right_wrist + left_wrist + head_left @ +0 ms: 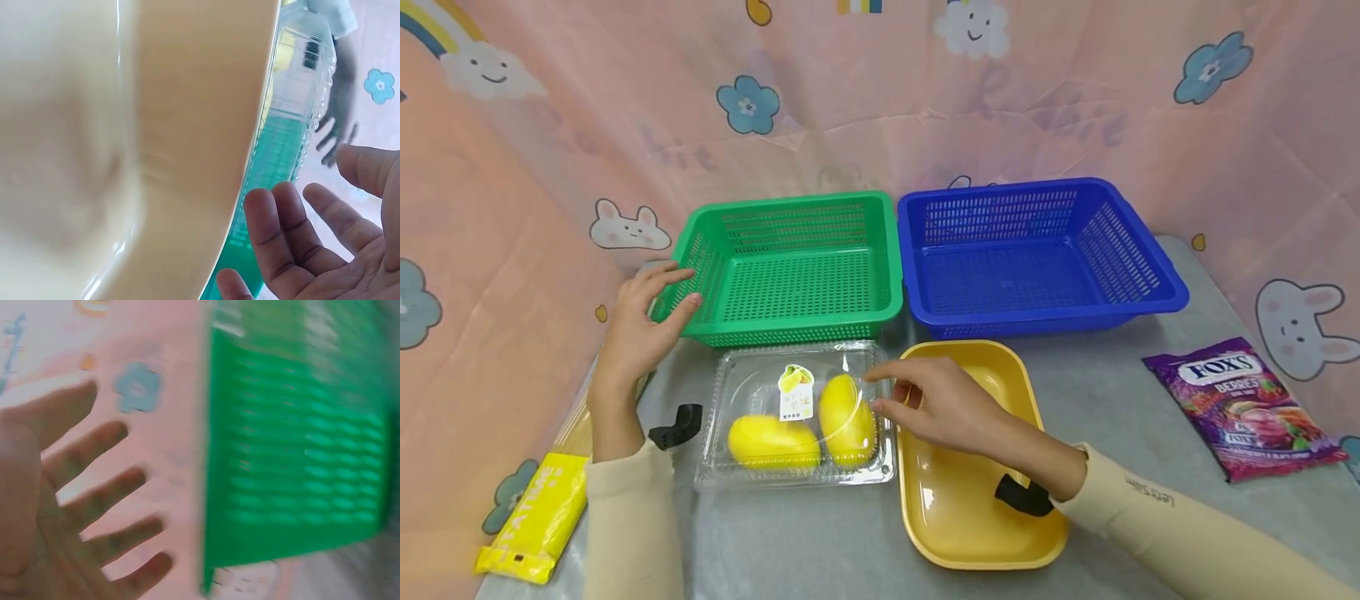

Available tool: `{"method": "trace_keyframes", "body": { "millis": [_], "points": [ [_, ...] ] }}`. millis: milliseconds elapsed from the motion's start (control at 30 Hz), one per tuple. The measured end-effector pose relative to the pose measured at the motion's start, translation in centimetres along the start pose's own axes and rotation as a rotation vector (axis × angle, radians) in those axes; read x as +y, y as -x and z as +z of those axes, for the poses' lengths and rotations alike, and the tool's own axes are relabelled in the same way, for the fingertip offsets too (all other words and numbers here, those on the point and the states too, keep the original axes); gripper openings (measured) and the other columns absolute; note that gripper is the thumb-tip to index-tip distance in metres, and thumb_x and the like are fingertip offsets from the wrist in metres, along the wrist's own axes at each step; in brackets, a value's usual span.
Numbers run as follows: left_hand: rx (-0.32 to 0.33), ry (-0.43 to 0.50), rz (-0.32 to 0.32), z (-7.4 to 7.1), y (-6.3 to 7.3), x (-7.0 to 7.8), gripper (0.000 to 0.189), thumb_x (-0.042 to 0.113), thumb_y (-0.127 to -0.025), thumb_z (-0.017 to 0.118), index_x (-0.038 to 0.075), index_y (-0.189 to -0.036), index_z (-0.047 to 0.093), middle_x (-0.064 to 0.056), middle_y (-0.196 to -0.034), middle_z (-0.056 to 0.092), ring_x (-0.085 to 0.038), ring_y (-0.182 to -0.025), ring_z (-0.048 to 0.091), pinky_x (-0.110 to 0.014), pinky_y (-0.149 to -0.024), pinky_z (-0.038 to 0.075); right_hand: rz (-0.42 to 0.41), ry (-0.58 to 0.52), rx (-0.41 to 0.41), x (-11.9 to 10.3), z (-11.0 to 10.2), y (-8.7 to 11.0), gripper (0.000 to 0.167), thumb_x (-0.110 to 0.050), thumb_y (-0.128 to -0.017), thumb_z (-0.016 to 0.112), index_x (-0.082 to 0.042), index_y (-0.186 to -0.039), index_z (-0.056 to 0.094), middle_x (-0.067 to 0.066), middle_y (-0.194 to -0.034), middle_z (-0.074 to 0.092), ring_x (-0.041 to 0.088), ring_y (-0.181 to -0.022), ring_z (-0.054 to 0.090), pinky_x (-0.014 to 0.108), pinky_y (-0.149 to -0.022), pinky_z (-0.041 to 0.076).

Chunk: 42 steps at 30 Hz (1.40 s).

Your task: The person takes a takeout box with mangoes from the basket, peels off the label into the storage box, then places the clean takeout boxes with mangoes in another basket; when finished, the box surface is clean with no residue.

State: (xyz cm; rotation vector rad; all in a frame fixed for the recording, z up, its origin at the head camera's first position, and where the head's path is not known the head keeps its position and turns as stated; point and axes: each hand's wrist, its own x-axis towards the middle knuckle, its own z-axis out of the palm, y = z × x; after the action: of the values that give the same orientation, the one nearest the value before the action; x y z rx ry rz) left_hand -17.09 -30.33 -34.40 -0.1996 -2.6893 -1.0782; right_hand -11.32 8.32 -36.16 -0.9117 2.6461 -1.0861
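My left hand [643, 321] hovers beside the left rim of the green basket [797, 287], and its fingers are spread with nothing in them, as the left wrist view also shows. A clear plastic box [722, 392] with two yellow mangoes [775, 442] and a fruit sticker [796, 393] on its lid lies between the hands, its lid down. Over the upper left edge of the yellow tray [955, 517] is my right hand [936, 400], fingers loosely bent and holding nothing. Its fingertips are near the box's right side; whether they touch it I cannot tell.
A blue basket [1015, 275] stands right of the green one at the back. On the far right lies a purple candy bag [1247, 408]. A yellow packet [538, 517] lies at the front left. Pink patterned cloth [880, 100] hangs behind the table.
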Motion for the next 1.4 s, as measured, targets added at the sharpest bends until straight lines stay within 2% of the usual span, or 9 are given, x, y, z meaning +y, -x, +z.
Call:
{"method": "trace_keyframes", "body": {
  "millis": [133, 233, 367, 500, 600, 767, 1000, 1300, 1400],
  "points": [
    [-0.127, 0.110, 0.067, -0.9, 1.0, 2.3, 0.040, 0.021, -0.101, 0.064, 0.015, -0.141, 0.062, 0.001, -0.146, 0.059, -0.016, -0.136, 0.049, -0.036, -0.113, 0.041, -0.001, -0.017, -0.004, 0.2, -0.2, 0.0, 0.032, -0.025, -0.095, 0.073, -0.014, -0.125, 0.072, -0.007, -0.083, 0.066, 0.006, -0.072, 0.057, 0.021, -0.066, 0.054],
    [-0.275, 0.183, 0.151, -1.3, 1.6, 3.6, 0.039, 0.010, -0.100, 0.063, 0.013, -0.139, 0.062, 0.007, -0.139, 0.063, -0.004, -0.126, 0.055, -0.016, -0.102, 0.043, -0.022, -0.039, -0.002, 0.2, -0.4, -0.2, 0.032, -0.024, -0.095, 0.072, -0.013, -0.125, 0.072, -0.006, -0.085, 0.067, 0.006, -0.075, 0.058, 0.025, -0.069, 0.056],
    [-0.520, 0.139, 0.187, -1.3, 1.6, 4.6, 0.040, 0.013, -0.100, 0.065, 0.022, -0.139, 0.062, 0.003, -0.142, 0.061, -0.004, -0.127, 0.056, -0.017, -0.104, 0.045, -0.065, -0.068, 0.007, 0.2, -0.6, -0.7, 0.032, -0.022, -0.095, 0.073, -0.012, -0.125, 0.072, -0.005, -0.089, 0.068, 0.007, -0.081, 0.060, 0.033, -0.077, 0.058],
    [-0.679, 0.011, 0.144, -0.4, 1.6, 4.5, 0.040, 0.029, -0.098, 0.069, 0.032, -0.138, 0.061, 0.005, -0.145, 0.059, -0.018, -0.129, 0.059, -0.039, -0.105, 0.050, -0.111, -0.097, 0.012, 0.3, -0.5, -1.4, 0.032, -0.022, -0.094, 0.073, -0.013, -0.125, 0.072, -0.002, -0.095, 0.068, 0.013, -0.088, 0.062, 0.037, -0.080, 0.058],
    [-0.725, -0.020, 0.150, 0.2, 1.6, 3.8, 0.044, 0.029, -0.096, 0.072, 0.027, -0.139, 0.062, 0.000, -0.147, 0.058, -0.029, -0.133, 0.057, -0.052, -0.104, 0.049, -0.145, -0.119, 0.004, 0.4, -0.4, -2.2, 0.032, -0.022, -0.095, 0.072, -0.014, -0.126, 0.072, 0.000, -0.099, 0.069, 0.019, -0.092, 0.063, 0.039, -0.080, 0.058],
    [-0.780, -0.022, 0.145, 1.0, 1.5, 2.2, 0.048, 0.026, -0.094, 0.074, 0.027, -0.140, 0.061, -0.006, -0.155, 0.051, -0.033, -0.141, 0.050, -0.058, -0.108, 0.046, -0.222, -0.125, -0.022, 0.2, -0.1, -3.7, 0.033, -0.023, -0.095, 0.072, -0.014, -0.127, 0.072, 0.004, -0.106, 0.071, 0.024, -0.100, 0.063, 0.042, -0.084, 0.055],
    [-0.824, 0.102, 0.118, 1.8, 1.2, 0.3, 0.055, 0.017, -0.089, 0.079, 0.025, -0.141, 0.061, -0.008, -0.155, 0.050, -0.038, -0.142, 0.045, -0.071, -0.113, 0.033, -0.286, 0.010, -0.095, -0.4, 1.5, -6.5, 0.038, -0.028, -0.097, 0.070, -0.019, -0.134, 0.069, 0.004, -0.128, 0.069, 0.021, -0.120, 0.056, 0.042, -0.100, 0.043],
    [-0.842, 0.148, 0.132, 2.4, 0.8, -0.7, 0.057, 0.018, -0.087, 0.081, 0.026, -0.141, 0.061, -0.005, -0.154, 0.052, -0.010, -0.139, 0.048, -0.065, -0.114, 0.037, -0.280, 0.072, -0.166, -0.8, 3.6, -8.6, 0.042, -0.032, -0.097, 0.070, -0.022, -0.138, 0.065, 0.005, -0.153, 0.054, 0.024, -0.144, 0.047, 0.052, -0.115, 0.036],
    [-0.845, 0.159, 0.127, 2.4, 0.7, -0.9, 0.058, 0.018, -0.087, 0.081, 0.025, -0.141, 0.061, -0.005, -0.154, 0.052, -0.009, -0.139, 0.047, -0.065, -0.114, 0.037, -0.263, 0.044, -0.184, -0.7, 3.7, -9.1, 0.042, -0.031, -0.097, 0.070, -0.021, -0.138, 0.065, 0.007, -0.157, 0.049, 0.026, -0.147, 0.045, 0.052, -0.119, 0.036]
  ]
}}
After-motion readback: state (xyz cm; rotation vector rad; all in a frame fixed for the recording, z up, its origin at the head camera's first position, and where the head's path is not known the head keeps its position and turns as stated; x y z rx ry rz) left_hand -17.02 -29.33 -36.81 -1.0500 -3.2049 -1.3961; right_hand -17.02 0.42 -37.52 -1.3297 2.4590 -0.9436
